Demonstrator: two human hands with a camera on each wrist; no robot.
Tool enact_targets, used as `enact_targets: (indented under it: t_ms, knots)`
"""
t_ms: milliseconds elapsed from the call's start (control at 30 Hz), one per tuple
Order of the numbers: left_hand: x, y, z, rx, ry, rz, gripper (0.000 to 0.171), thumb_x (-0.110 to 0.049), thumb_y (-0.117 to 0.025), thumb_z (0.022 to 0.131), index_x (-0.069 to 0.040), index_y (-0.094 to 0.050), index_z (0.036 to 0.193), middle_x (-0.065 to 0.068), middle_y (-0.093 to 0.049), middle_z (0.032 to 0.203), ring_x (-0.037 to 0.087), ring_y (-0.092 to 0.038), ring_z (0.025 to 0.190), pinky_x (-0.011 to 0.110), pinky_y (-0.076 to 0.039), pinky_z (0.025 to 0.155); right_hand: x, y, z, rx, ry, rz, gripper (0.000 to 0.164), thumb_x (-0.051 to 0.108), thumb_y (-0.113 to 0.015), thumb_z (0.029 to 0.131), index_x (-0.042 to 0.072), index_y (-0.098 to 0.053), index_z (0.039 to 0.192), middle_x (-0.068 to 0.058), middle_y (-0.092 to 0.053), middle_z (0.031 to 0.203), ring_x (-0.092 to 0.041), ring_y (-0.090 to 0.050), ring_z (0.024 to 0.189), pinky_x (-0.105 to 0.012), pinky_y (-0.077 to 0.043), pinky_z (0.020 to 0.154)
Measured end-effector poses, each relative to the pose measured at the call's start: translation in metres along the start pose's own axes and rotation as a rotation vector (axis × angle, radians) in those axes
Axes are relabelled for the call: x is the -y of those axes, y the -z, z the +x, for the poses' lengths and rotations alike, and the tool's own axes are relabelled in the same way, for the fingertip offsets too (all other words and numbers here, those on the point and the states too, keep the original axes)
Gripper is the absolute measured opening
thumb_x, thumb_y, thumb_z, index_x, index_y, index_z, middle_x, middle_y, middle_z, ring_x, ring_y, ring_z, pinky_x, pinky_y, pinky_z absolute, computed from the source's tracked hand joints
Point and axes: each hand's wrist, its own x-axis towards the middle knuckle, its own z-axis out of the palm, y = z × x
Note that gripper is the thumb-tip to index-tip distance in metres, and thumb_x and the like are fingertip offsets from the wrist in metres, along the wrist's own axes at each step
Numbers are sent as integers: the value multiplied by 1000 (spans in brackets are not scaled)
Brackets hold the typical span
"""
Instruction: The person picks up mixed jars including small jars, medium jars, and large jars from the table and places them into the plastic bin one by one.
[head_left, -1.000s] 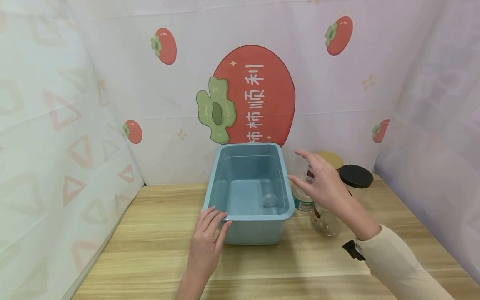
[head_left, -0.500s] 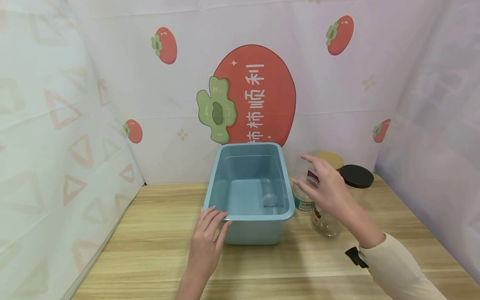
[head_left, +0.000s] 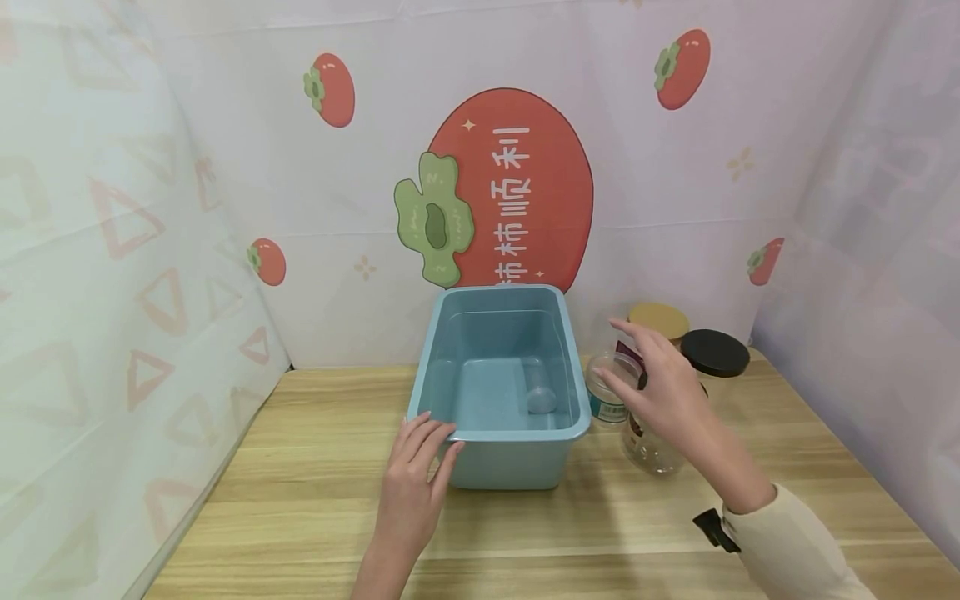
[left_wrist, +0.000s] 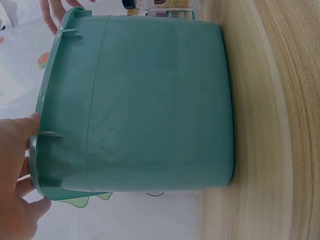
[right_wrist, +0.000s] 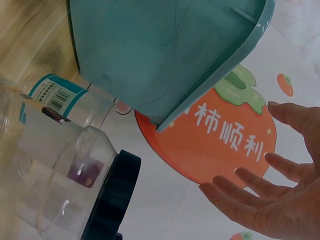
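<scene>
A blue plastic bin (head_left: 498, 467) stands upright on the wooden table. My left hand (head_left: 411, 492) holds its near left corner, fingers hooked over the rim and thumb at the front. Inside, against the right wall, lies a clear cylindrical container (head_left: 540, 396). To the right of the bin, my right hand (head_left: 663, 379) hovers above the jars with fingers spread and nothing in it. Beneath it stands a clear jar (head_left: 654, 454), its black lid (right_wrist: 112, 195) showing in the right wrist view. A small clear jar with a teal label (head_left: 611, 410) is beside the bin.
Behind the right hand are a yellow-lidded jar (head_left: 658, 321) and a taller jar with a black lid (head_left: 715, 352). A white cloth backdrop (head_left: 360, 175) printed with persimmons rises behind the table (head_left: 322, 467), and patterned cloth hangs at both sides.
My right hand has drawn away from the bin's right rim, shifting slightly right and down over the jars. The left hand and the bin have stayed put.
</scene>
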Motion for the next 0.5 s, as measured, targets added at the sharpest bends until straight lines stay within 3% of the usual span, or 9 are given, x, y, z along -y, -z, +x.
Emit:
enact_targets:
  t_ms: [233, 500]
  knots:
    - [0, 0, 0, 1, 0, 0, 27, -4, -86, 83, -3, -77, 108, 7, -75, 104, 35, -67, 120, 68, -47, 108, -2, -3, -6, -8, -1, -11, 65, 9, -84, 90, -3, -54, 146, -30, -59, 141, -48, -62, 120, -66, -57, 93]
    - [0, 1, 0, -1, -6, 1, 26, -4, -86, 83, -2, -77, 108, 7, -75, 104, 35, -67, 120, 68, -47, 107, -8, -7, -12, -62, 32, -5, 65, 8, -86, 87, -4, -56, 144, -28, -61, 138, -47, -58, 126, -67, -53, 98]
